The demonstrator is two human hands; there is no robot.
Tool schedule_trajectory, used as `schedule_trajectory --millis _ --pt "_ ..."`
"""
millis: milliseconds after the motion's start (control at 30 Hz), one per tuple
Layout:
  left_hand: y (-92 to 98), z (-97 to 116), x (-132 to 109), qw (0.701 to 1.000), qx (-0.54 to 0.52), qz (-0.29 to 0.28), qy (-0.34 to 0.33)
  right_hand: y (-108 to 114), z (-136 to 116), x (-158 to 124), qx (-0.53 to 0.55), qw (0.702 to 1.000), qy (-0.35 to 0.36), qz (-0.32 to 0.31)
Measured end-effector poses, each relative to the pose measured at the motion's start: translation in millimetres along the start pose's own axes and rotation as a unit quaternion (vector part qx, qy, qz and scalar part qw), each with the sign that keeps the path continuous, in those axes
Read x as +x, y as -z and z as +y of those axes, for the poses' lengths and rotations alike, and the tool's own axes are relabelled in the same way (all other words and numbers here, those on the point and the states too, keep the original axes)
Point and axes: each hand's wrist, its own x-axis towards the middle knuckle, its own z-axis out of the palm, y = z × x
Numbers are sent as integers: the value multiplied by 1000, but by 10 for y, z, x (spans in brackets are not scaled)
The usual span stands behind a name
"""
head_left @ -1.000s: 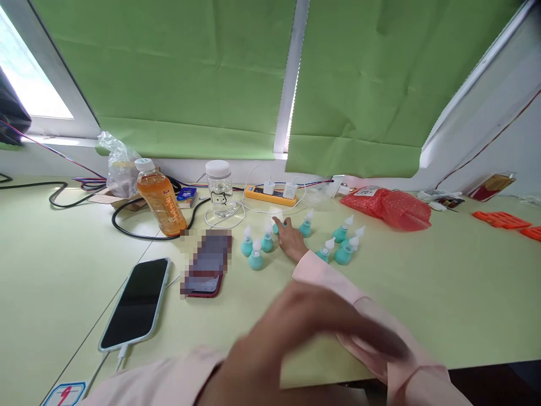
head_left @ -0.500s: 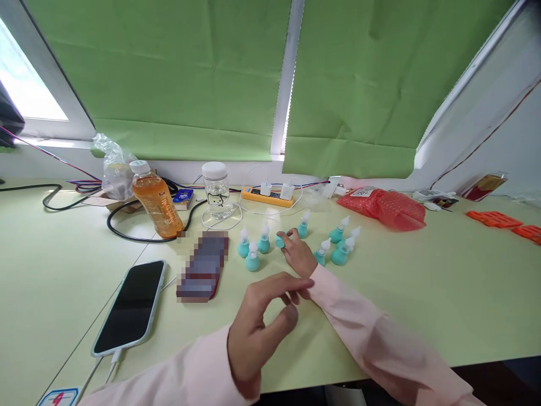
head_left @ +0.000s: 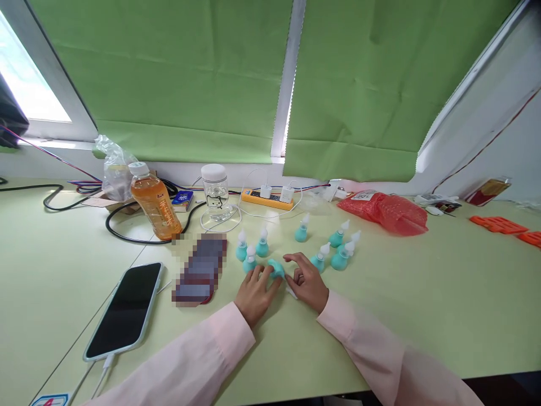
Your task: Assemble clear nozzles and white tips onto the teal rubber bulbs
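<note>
Both my hands meet over one small teal rubber bulb (head_left: 276, 268) on the pale green table (head_left: 443, 304). My left hand (head_left: 255, 291) curls its fingers on the bulb's left side. Against its right side my right hand (head_left: 307, 280) is closed, index finger raised. A small white piece (head_left: 291, 292) shows under my right hand. Several more teal bulbs with white tips stand just behind: a left cluster (head_left: 249, 260), one alone (head_left: 301, 230), and a right group (head_left: 340, 257).
An orange drink bottle (head_left: 154, 202), a lidded glass jar (head_left: 216, 192) and a yellow power strip (head_left: 266, 197) stand at the back. A charging phone (head_left: 125, 309) lies at the left beside a blurred-out item (head_left: 198, 271). At the right lie a red bag (head_left: 385, 210) and orange trays (head_left: 502, 224).
My right hand drew one teal bulb out of the row toward me. My left hand came down from mid-air and closed on the same bulb.
</note>
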Motion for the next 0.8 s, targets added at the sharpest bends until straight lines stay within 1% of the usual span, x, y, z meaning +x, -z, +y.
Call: schedule_trajectory --millis 100,167,233,300,367,433,533,600,667,733,800 --pt "-34 20 -31 998 28 40 -26 46 83 -12 -45 997 36 43" --pt "-57 54 -29 995 39 65 -62 47 128 -24 -67 995 63 47" --pt "-98 98 2 990 56 78 -103 44 154 -28 -92 991 87 37" --pt "-164 136 55 986 75 79 -125 72 165 -16 -132 984 115 28" --pt "-243 155 111 988 81 65 -114 152 167 7 -181 973 141 15" --pt "-311 153 151 991 72 49 -99 273 160 28 -226 962 151 -14" --pt "-359 127 174 994 46 40 -92 458 128 20 -272 950 117 -99" --pt "-357 112 172 994 27 49 -91 541 101 -10 -295 938 77 -167" --pt "-339 106 166 994 12 67 -89 578 81 -42 -319 921 29 -220" --pt "-311 110 158 993 -2 87 -83 574 67 -59 -344 904 -17 -252" --pt "-275 120 149 992 -30 107 -67 545 53 -53 -364 891 -51 -267"
